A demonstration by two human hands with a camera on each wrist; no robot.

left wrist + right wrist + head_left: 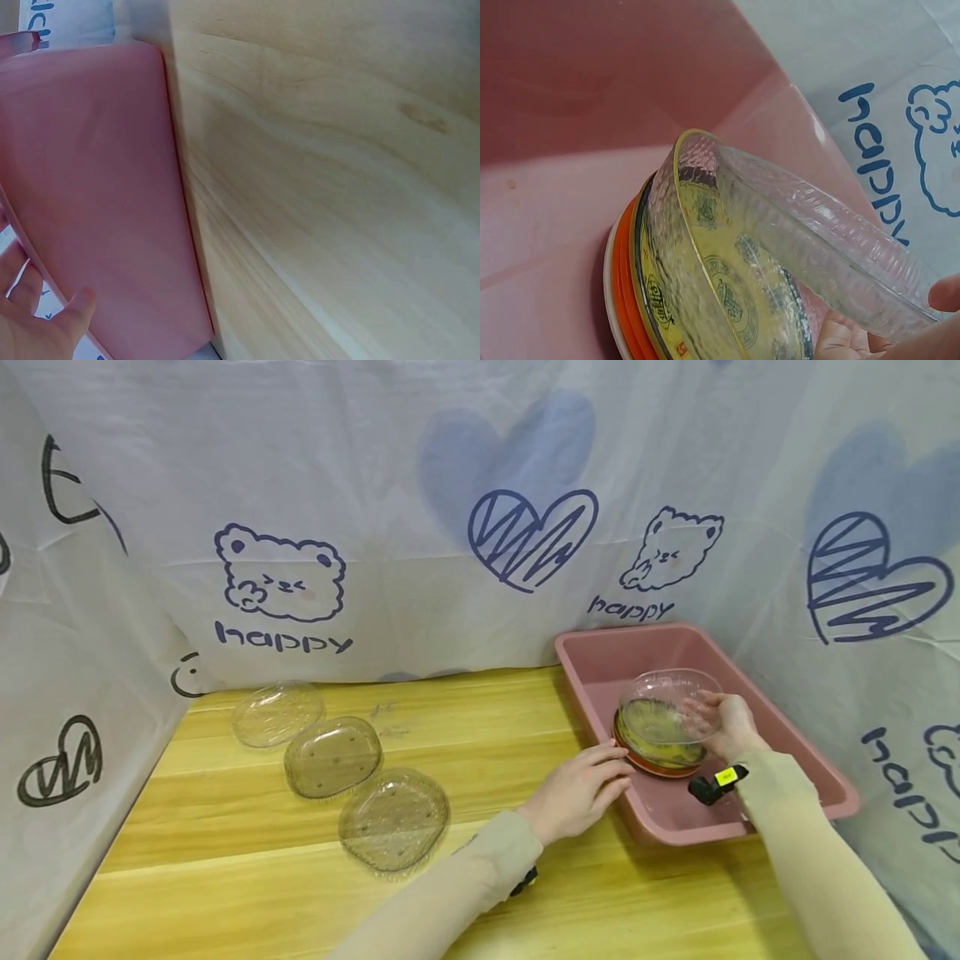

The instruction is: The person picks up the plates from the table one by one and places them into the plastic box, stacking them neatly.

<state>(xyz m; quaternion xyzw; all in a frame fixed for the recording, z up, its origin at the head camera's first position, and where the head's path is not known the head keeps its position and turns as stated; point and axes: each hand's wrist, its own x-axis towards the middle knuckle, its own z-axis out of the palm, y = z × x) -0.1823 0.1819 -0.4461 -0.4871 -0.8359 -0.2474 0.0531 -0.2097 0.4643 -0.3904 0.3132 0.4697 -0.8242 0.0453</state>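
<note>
My right hand (731, 727) holds a clear plastic plate (678, 685) by its edge, tilted above a stack of dishes in the pink basin (795, 752). Thumb and fingers lie on either side of the plate's edge in the right wrist view. Just under it sits a see-through bowl with a gold rim (676, 169). A yellow patterned dish (658, 307) and orange dishes (622, 262) show lower in the stack. My left hand (577, 789) rests at the basin's near-left rim with fingers extended; its thumb (81, 309) lies against the outer wall.
On the wooden table (247, 827) to the left lie a clear plate (277, 714), a brownish see-through plate (333, 758) and another brownish one (395, 820). White printed cloth (405, 560) walls the table at the back and sides, close behind the basin.
</note>
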